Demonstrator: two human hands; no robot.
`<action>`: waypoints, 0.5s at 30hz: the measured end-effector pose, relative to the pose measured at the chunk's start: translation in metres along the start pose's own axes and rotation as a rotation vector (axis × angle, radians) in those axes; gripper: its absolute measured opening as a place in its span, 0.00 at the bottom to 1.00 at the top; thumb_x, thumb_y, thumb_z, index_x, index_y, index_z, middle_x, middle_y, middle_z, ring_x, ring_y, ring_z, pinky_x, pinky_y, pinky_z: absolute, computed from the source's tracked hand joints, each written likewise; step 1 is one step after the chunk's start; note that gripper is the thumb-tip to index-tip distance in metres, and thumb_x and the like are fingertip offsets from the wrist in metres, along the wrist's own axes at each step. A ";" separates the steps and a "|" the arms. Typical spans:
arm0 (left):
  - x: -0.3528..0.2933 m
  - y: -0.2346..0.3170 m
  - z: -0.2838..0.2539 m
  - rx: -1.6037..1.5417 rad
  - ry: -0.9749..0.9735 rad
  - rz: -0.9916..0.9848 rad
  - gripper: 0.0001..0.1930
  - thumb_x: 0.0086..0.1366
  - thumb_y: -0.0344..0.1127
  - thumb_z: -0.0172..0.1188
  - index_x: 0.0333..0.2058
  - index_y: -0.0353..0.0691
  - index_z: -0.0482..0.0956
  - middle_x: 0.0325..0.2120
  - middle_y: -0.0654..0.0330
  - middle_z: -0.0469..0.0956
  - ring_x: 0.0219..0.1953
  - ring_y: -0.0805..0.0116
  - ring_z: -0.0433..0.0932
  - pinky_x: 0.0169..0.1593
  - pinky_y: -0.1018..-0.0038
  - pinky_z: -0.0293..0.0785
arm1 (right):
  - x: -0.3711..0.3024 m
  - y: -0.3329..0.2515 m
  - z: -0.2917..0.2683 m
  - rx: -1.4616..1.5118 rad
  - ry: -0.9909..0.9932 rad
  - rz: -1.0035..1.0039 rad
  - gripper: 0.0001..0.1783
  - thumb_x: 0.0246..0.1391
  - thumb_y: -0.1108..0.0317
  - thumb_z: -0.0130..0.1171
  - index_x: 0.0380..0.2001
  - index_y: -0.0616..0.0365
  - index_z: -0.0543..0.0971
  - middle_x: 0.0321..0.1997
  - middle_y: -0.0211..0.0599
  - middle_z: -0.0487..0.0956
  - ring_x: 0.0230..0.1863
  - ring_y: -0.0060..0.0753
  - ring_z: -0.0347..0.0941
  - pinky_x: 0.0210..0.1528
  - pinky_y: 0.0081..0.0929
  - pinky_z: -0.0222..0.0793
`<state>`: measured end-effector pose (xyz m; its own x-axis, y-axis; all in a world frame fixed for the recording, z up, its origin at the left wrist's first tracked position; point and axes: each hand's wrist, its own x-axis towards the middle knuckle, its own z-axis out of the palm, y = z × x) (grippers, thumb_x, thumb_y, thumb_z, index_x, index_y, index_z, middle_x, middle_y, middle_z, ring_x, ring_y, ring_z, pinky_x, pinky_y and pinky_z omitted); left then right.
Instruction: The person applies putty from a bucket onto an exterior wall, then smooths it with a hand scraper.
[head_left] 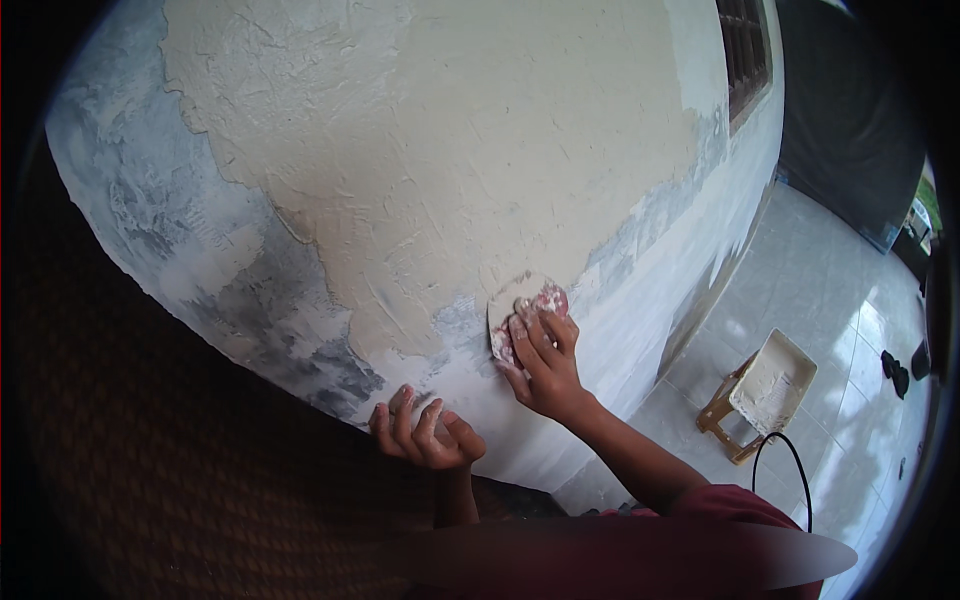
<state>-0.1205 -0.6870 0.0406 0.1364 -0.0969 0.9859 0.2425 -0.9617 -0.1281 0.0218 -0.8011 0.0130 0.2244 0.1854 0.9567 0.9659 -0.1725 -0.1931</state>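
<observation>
My right hand grips a putty scraper that is red in places and smeared with pale putty. The scraper lies against the wall, at the lower border of a wide cream putty coat. My left hand is close to the wall's lower left part, palm turned up, with its fingers loosely bent and apart. It holds nothing that I can see, and putty whitens its fingertips. Around the coat the wall shows patchy white and blue-grey paint.
On the right, a putty-smeared rectangular tray rests on a small tan stool on grey floor tiles. A barred window is at the upper right, beside a dark sheet. Dark woven matting fills the lower left.
</observation>
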 end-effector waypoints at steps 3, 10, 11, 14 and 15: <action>0.001 0.000 0.002 -0.003 0.002 0.005 0.09 0.65 0.36 0.50 0.38 0.36 0.73 0.48 0.45 0.74 0.59 0.44 0.64 0.64 0.44 0.60 | -0.034 0.006 0.007 -0.056 -0.013 -0.007 0.33 0.46 0.69 0.66 0.57 0.69 0.73 0.64 0.56 0.71 0.64 0.59 0.61 0.64 0.59 0.52; 0.000 -0.003 0.002 -0.003 0.035 0.009 0.09 0.65 0.36 0.50 0.37 0.36 0.73 0.47 0.44 0.74 0.59 0.44 0.64 0.64 0.44 0.60 | -0.041 -0.011 -0.017 0.007 0.056 0.000 0.30 0.52 0.64 0.63 0.56 0.71 0.73 0.62 0.62 0.71 0.60 0.64 0.65 0.64 0.63 0.50; 0.000 -0.002 0.002 -0.006 0.030 0.009 0.09 0.65 0.36 0.50 0.37 0.36 0.73 0.47 0.44 0.74 0.59 0.44 0.64 0.64 0.44 0.60 | -0.032 -0.010 -0.014 0.006 0.054 0.005 0.30 0.52 0.64 0.63 0.56 0.71 0.73 0.62 0.62 0.71 0.60 0.64 0.65 0.64 0.63 0.50; 0.001 -0.001 0.000 -0.020 0.007 0.006 0.09 0.66 0.36 0.50 0.37 0.36 0.73 0.48 0.44 0.74 0.60 0.44 0.64 0.64 0.44 0.59 | -0.002 -0.008 -0.001 -0.059 0.023 0.043 0.30 0.50 0.66 0.64 0.56 0.69 0.74 0.61 0.58 0.73 0.63 0.59 0.63 0.66 0.62 0.47; 0.001 0.000 0.000 -0.018 0.000 0.001 0.09 0.66 0.36 0.50 0.37 0.36 0.72 0.48 0.44 0.74 0.59 0.44 0.64 0.64 0.44 0.59 | -0.008 -0.005 0.004 -0.063 0.023 0.046 0.30 0.50 0.66 0.64 0.56 0.69 0.74 0.61 0.58 0.73 0.63 0.59 0.63 0.66 0.62 0.47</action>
<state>-0.1204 -0.6870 0.0415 0.1363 -0.0984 0.9858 0.2248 -0.9660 -0.1275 0.0158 -0.7981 0.0053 0.2645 0.1536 0.9521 0.9444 -0.2411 -0.2235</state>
